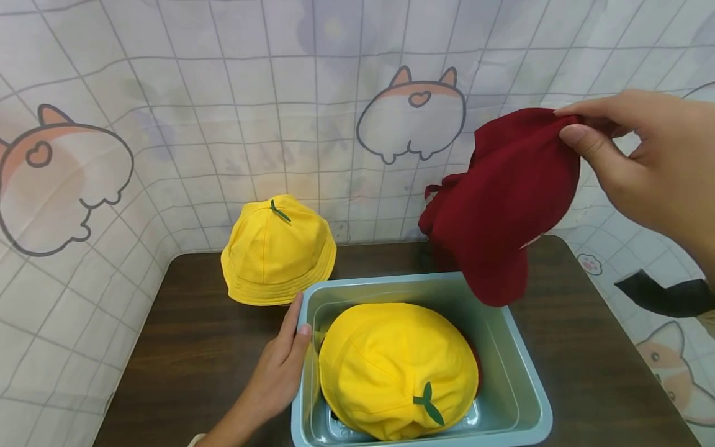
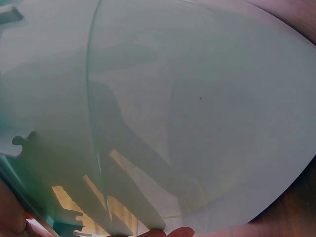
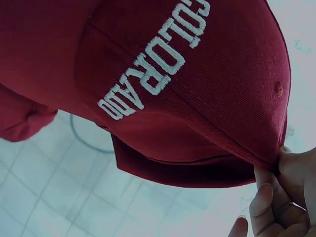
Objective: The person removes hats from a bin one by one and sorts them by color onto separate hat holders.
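Red cap (image 1: 497, 192) pinched at one edge between thumb and fingers of right hand (image 1: 642, 149), held up over far right corner of blue bin (image 1: 499, 354). Left hand (image 1: 281, 363), fingers nearly straight, against bin's left side. One yellow hat (image 1: 385, 366) inside bin; another yellow hat (image 1: 279, 254) on tabletop (image 1: 206, 347), beside bin's far left corner.

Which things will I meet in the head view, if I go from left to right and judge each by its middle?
Leftmost corgi drawing, farther yellow hat, nearer yellow hat, red headwear, right hand.
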`<state>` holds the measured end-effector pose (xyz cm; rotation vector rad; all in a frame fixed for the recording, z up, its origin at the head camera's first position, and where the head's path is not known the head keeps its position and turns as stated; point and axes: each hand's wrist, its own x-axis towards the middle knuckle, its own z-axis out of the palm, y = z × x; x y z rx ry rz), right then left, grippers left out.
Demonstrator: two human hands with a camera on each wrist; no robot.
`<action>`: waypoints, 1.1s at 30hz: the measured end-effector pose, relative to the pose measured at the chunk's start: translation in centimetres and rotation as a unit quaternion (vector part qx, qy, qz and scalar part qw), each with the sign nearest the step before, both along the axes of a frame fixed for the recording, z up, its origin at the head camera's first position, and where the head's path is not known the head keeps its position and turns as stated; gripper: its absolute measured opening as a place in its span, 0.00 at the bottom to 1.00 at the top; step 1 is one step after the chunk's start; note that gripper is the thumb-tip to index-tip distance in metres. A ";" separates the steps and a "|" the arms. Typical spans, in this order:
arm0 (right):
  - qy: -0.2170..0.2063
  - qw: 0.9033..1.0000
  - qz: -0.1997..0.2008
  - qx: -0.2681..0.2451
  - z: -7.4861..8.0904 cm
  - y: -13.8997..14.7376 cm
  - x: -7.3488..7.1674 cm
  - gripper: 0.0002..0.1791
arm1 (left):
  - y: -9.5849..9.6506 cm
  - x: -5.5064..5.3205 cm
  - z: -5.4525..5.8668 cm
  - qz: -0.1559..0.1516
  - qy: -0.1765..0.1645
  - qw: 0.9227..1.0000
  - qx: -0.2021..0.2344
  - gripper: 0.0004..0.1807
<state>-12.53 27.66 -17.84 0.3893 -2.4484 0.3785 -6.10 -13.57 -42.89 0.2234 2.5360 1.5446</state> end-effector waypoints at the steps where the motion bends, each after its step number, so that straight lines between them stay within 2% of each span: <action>1: -0.001 1.000 -0.004 -0.003 0.1 0.1 -0.3 0.20 | 0.0 0.0 0.0 0.000 0.000 1.000 0.000 0.33; 8: -0.007 0.999 -0.039 -0.014 1.1 0.5 -2.4 0.24 | 0.0 0.1 0.1 -0.003 0.014 1.000 -0.001 0.33; 12: -0.021 0.998 -0.063 -0.015 1.6 0.4 -3.5 0.26 | 0.0 0.2 0.2 0.000 0.002 1.000 0.001 0.33; 15: -0.018 0.998 -0.065 -0.020 1.7 0.4 -4.4 0.25 | 0.0 0.2 0.2 0.001 -0.003 1.000 0.004 0.33; 19: -0.010 0.998 -0.062 -0.025 1.7 0.3 -5.7 0.25 | 0.0 0.3 0.2 -0.002 0.006 1.000 0.006 0.33; 26: -0.033 0.996 -0.075 -0.016 1.6 -0.2 -8.1 0.25 | -0.1 0.3 0.1 -0.004 0.006 1.000 0.012 0.33; 33: -0.053 0.996 -0.075 -0.007 0.8 -0.2 -10.3 0.24 | -0.1 0.2 -0.1 -0.001 0.006 1.000 0.009 0.33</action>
